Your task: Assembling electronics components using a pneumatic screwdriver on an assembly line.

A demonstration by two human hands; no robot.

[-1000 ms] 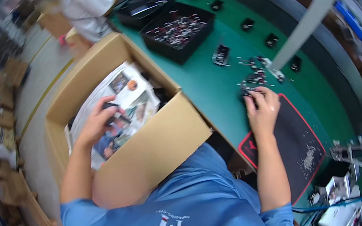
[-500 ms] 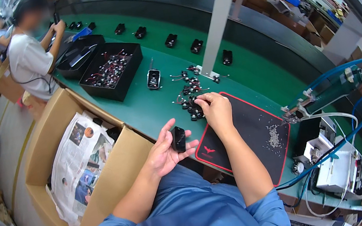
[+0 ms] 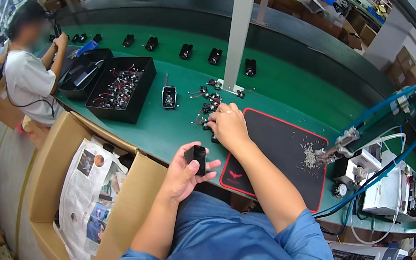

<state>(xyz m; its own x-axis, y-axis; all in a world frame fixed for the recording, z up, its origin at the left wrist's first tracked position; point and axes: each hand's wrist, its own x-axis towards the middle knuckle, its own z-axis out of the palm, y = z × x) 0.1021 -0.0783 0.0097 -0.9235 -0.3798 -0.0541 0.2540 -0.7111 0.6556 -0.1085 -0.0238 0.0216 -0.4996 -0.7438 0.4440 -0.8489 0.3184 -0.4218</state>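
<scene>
My left hand [image 3: 178, 177] holds a small black plastic housing [image 3: 199, 158] in front of my body, with the thumb against it and other fingers stretched out behind. Over the near end of a loose pile of small black wired parts [image 3: 209, 106], my right hand [image 3: 230, 126] has its fingers bent down and drawn together. The fingertips are partly hidden, so what they pinch cannot be made out. A black housing with a pale rim [image 3: 169, 97] lies left of the pile.
A black bin [image 3: 125, 103] of wired parts stands beyond a carton [image 3: 127, 222] with newspaper. Several black housings [image 3: 215, 56] line the green belt. Small pale pieces [image 3: 309, 156] lie on the red-edged mat [image 3: 278, 151], near a tool with blue hoses [image 3: 365, 138]. A co-worker [image 3: 29, 78] stands far left.
My left thumb has come down onto the black housing, which is now more upright. My right hand stays at the pile, its fingers bent lower over it. The whole view has shifted slightly.
</scene>
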